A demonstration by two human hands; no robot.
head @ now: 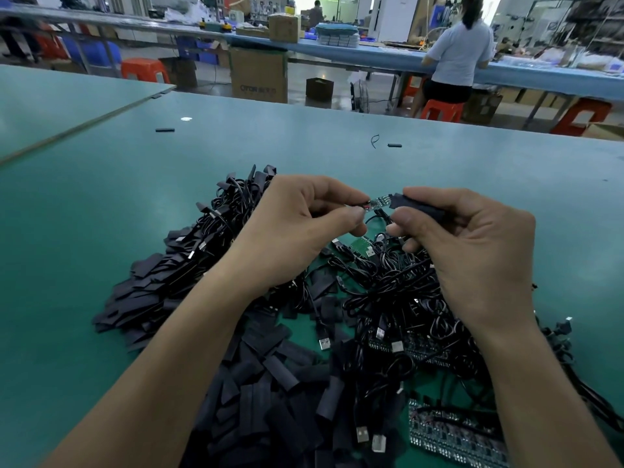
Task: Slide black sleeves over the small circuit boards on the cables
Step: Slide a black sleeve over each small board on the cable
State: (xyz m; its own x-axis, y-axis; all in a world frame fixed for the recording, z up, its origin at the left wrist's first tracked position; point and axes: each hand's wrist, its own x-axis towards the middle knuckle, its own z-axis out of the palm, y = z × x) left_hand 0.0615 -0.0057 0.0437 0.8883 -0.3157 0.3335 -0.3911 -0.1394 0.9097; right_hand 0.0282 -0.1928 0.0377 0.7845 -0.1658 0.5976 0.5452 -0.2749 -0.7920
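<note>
A small circuit board (380,203) on its black cable hung level above the middle of the green surface (101,231), its right end at the mouth of a black sleeve (417,206). The left hand (297,231) pinched the board and the right hand (472,251) gripped the sleeve. Flat loose sleeves (270,383) lay heaped toward the near edge, beside tangled cables (388,282) with USB plugs.

Green table (101,231), orange stools (144,69) behind
</note>
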